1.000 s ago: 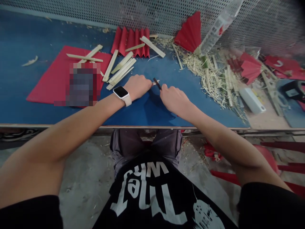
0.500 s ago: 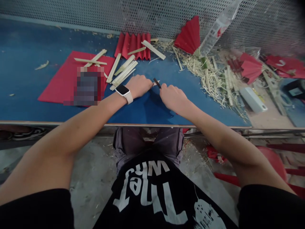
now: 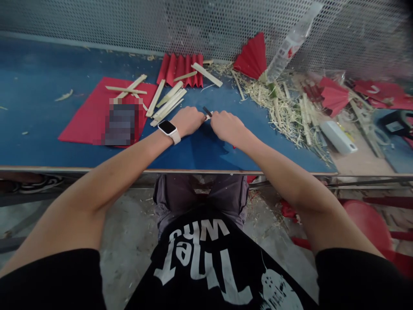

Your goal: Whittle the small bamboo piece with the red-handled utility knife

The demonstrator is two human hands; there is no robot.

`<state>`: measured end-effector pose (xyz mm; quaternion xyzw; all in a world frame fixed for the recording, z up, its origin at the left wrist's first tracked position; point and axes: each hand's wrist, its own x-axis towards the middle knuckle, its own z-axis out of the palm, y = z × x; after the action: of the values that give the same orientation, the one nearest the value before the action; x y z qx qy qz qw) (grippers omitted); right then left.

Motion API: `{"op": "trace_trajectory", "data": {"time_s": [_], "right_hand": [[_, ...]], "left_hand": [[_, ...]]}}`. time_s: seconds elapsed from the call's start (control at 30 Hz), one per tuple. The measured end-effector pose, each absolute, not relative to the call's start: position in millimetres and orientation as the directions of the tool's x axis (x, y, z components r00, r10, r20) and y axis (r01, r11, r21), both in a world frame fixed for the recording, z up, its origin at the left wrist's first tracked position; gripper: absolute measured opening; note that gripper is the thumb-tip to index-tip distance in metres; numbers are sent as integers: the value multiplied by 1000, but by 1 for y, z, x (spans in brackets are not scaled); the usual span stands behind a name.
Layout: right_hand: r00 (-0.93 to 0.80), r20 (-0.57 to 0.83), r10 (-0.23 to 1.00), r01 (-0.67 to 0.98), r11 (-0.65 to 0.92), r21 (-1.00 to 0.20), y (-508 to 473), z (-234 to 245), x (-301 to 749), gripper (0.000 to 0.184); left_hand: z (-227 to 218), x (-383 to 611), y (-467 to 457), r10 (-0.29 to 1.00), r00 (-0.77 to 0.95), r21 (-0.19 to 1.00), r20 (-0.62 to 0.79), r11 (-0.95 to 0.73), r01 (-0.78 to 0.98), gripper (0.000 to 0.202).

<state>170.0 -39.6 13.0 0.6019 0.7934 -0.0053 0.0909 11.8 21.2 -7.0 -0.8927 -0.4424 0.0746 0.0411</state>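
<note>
My left hand [image 3: 189, 120], with a white smartwatch [image 3: 168, 129] on its wrist, rests on the blue tabletop [image 3: 38, 94] with fingers curled around a small pale bamboo piece that is mostly hidden. My right hand [image 3: 226, 126] is closed right beside it, gripping a dark thin blade or tool [image 3: 207, 112] whose tip pokes up between the two hands. Both hands nearly touch at the table's middle.
Several bamboo slats [image 3: 166, 102] lie left of the hands, partly on a flat red paper sheet [image 3: 87, 116]. Pleated red paper [image 3: 180, 69] and a folded red fan [image 3: 253, 56] sit by the mesh wall. Bamboo shavings [image 3: 287, 107] pile up at the right. Red stools [image 3: 368, 219] stand below.
My right hand has slid left, closing the gap to my left hand. The view has shifted slightly, so the table objects appear lower.
</note>
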Motion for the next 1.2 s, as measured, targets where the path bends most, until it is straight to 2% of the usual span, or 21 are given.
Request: {"op": "trace_trajectory", "data": {"time_s": [0.17, 0.37, 0.53, 0.7, 0.93, 1.2], "right_hand": [[-228, -140, 963, 966, 243, 95, -36, 12, 174, 50], [-199, -154, 968, 971, 216, 100, -67, 12, 184, 48], [-212, -140, 967, 969, 227, 100, -55, 13, 183, 48], [-232, -144, 962, 964, 247, 96, -34, 9, 178, 50], [-203, -134, 970, 970, 218, 107, -55, 11, 185, 49], [-237, -155, 959, 962, 254, 98, -34, 14, 182, 49]], "left_hand": [[-11, 12, 22, 818, 571, -145, -62, -574, 806, 62], [-13, 15, 21, 827, 560, -137, -59, -562, 816, 63], [-11, 14, 23, 815, 575, -134, -76, -580, 804, 61], [-13, 12, 25, 815, 575, -93, -71, -580, 809, 59], [-18, 14, 28, 837, 546, -71, -49, -548, 834, 60], [-13, 14, 24, 812, 581, -110, -55, -583, 805, 61]]}}
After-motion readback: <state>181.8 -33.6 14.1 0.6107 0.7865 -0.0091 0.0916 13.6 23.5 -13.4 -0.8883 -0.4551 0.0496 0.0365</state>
